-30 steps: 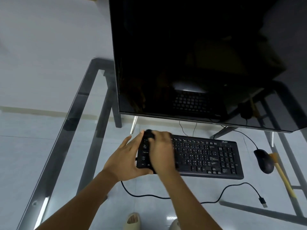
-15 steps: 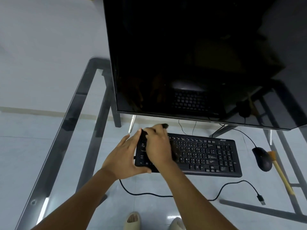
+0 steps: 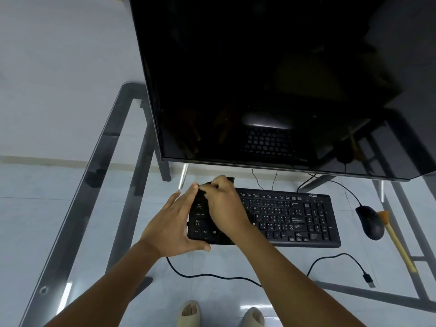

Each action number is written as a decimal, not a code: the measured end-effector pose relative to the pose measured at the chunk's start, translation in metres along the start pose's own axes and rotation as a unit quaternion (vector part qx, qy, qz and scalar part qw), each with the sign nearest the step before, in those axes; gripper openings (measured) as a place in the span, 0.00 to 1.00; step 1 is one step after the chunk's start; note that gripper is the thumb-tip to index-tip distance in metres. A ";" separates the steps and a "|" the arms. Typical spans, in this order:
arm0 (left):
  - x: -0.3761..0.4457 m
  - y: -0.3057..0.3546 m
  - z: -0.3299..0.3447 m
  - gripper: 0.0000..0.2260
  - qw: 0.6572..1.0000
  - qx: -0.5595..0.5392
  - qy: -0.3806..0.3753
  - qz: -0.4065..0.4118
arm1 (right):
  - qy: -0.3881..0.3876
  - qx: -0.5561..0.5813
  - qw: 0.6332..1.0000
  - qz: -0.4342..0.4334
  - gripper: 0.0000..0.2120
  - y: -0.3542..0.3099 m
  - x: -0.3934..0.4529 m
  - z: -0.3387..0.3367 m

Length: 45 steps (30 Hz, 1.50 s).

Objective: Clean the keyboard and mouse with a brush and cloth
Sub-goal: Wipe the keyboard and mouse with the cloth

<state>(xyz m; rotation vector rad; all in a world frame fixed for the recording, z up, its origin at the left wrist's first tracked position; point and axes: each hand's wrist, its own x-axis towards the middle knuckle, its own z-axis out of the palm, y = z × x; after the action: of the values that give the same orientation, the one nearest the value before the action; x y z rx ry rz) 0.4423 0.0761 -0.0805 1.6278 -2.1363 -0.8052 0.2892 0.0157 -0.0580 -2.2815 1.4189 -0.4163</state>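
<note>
On a glass desk (image 3: 77, 208) under a dark monitor (image 3: 259, 79), a black keyboard (image 3: 295, 218) is steadied at its left end by the left hand (image 3: 172, 225), fingers straight. A dark cloth (image 3: 203, 197) is gripped in the curled fingers of the right hand (image 3: 226, 206) and pressed on the keys.

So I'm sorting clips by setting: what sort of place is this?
Probably a home or small-office computer desk: a glass table with a big dark monitor, a black keyboard and a mouse, over a tiled floor.
</note>
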 end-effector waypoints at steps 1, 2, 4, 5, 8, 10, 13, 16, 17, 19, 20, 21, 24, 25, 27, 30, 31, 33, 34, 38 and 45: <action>0.001 -0.002 0.000 0.62 1.000 -0.001 0.003 -0.005 | -0.013 0.000 1.000 -0.012 0.13 -0.003 -0.002 0.002; 0.001 -0.003 -0.001 0.62 1.000 0.000 0.005 -0.009 | -0.034 0.001 0.999 -0.037 0.14 -0.007 -0.011 0.003; 0.000 -0.004 -0.002 0.61 1.000 0.004 0.005 -0.012 | -0.088 0.011 0.992 -0.093 0.18 -0.012 -0.036 0.002; -0.002 -0.004 -0.002 0.61 1.000 0.007 0.002 -0.010 | -0.113 0.018 0.988 -0.108 0.18 -0.011 -0.047 -0.002; -0.002 0.005 0.005 0.62 1.000 0.016 -0.011 -0.004 | -0.147 0.024 0.984 -0.097 0.20 0.024 -0.069 -0.017; -0.003 0.007 0.006 0.62 1.000 0.013 -0.010 -0.003 | -0.129 0.019 0.989 -0.063 0.17 0.045 -0.081 -0.028; -0.001 0.006 0.005 0.62 1.000 0.027 -0.011 0.002 | -0.079 0.043 0.995 -0.046 0.15 0.039 -0.089 -0.023; -0.001 0.000 0.003 0.60 0.998 0.066 -0.017 0.017 | -0.065 0.059 0.994 -0.073 0.15 -0.001 -0.076 0.009; -0.001 -0.002 0.004 0.59 0.997 0.074 -0.021 0.020 | -0.065 0.054 0.993 -0.085 0.15 -0.009 -0.072 0.014; -0.002 -0.002 0.004 0.59 0.997 0.078 -0.023 0.014 | -0.081 0.042 0.991 -0.098 0.15 -0.003 -0.071 0.011; -0.002 -0.001 0.003 0.61 0.997 0.077 -0.021 0.010 | -0.093 0.037 0.991 -0.092 0.14 0.010 -0.075 0.004; -0.001 0.000 0.003 0.62 0.997 0.072 -0.018 0.008 | -0.101 0.028 0.992 -0.076 0.13 0.025 -0.083 -0.006; -0.001 0.002 0.001 0.62 0.998 0.053 -0.011 0.010 | -0.047 0.011 0.999 -0.017 0.14 0.061 -0.107 -0.031; -0.002 0.002 0.000 0.62 0.999 0.051 -0.011 0.010 | -0.034 0.002 0.999 -0.007 0.15 0.061 -0.110 -0.031; -0.001 0.002 0.001 0.62 0.998 0.059 -0.017 0.008 | -0.023 0.010 1.000 -0.017 0.11 0.045 -0.105 -0.017; -0.001 0.000 0.003 0.61 0.997 0.075 -0.027 0.009 | -0.038 0.058 0.996 -0.050 0.20 0.010 -0.087 0.014; -0.001 -0.001 0.004 0.61 0.996 0.079 -0.029 0.012 | -0.043 0.066 0.995 -0.057 0.17 0.002 -0.080 0.016; -0.001 -0.001 0.003 0.61 0.996 0.080 -0.027 0.011 | -0.059 0.061 0.994 -0.071 0.10 -0.001 -0.077 0.010; -0.001 -0.001 0.003 0.62 0.997 0.076 -0.025 0.008 | -0.048 0.055 0.994 -0.078 0.11 0.008 -0.080 0.003; -0.001 0.000 0.003 0.63 0.997 0.064 -0.030 0.008 | -0.001 0.045 0.998 0.033 0.16 0.046 -0.094 -0.023; -0.002 -0.004 0.004 0.55 0.996 0.073 -0.025 0.039 | -0.070 0.065 0.995 -0.041 0.15 -0.022 -0.067 0.021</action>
<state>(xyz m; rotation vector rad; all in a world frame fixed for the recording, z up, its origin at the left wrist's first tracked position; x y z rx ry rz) 0.4439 0.0786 -0.0856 1.5970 -2.3268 -0.6870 0.2868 0.0885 -0.0676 -2.2228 1.1970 -0.3544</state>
